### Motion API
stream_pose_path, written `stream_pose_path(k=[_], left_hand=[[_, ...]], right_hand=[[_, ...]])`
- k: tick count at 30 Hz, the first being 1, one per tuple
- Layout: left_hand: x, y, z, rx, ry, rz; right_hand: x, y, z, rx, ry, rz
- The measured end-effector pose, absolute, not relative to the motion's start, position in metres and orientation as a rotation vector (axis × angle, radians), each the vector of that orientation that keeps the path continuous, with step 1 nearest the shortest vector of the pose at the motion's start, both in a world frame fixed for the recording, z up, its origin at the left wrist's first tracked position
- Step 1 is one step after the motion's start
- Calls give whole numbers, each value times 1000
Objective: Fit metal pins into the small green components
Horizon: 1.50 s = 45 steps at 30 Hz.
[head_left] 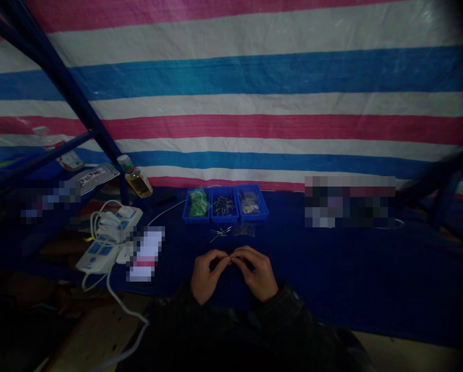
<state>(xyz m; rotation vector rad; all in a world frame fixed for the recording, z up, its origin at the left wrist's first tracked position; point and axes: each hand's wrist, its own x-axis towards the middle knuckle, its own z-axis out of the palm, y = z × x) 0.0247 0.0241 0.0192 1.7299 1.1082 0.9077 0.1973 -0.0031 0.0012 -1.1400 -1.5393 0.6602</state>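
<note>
My left hand (207,275) and my right hand (256,272) rest close together on the dark blue table cover (332,268), fingers curled and fingertips pinched toward each other around something too small to make out. A few loose metal pins (220,232) lie on the cover just beyond my hands. Behind them stand three small blue bins: one (197,204) with green pieces, one (224,204) with metal pins, one (251,203) with small dark parts.
White power strips (109,235) with plugs and a trailing cable sit at the left. A bottle of yellow liquid (137,179) stands by a blue metal frame post (72,98). A striped tarp (254,93) closes off the back.
</note>
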Motion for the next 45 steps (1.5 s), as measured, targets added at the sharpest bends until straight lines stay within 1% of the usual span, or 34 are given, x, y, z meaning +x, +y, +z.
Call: stream_pose_path(k=[15,25,34,41,45], left_hand=[[24,24,20,1735,1116,915],[24,24,17,1719,1133,931],[23,24,17,1720,1146,931],[23,24,17,1699,1143,954],[23,24,19,1701,1136,947]], right_hand=[[201,-3,3,-1303,-1543,602],[198,-3,3,-1151,-1554,626],[201,-4,3,-1270,-1527,631],[200,-4,2,-1196,-1518,661],[200,-5,7,-1242,-1520,678]])
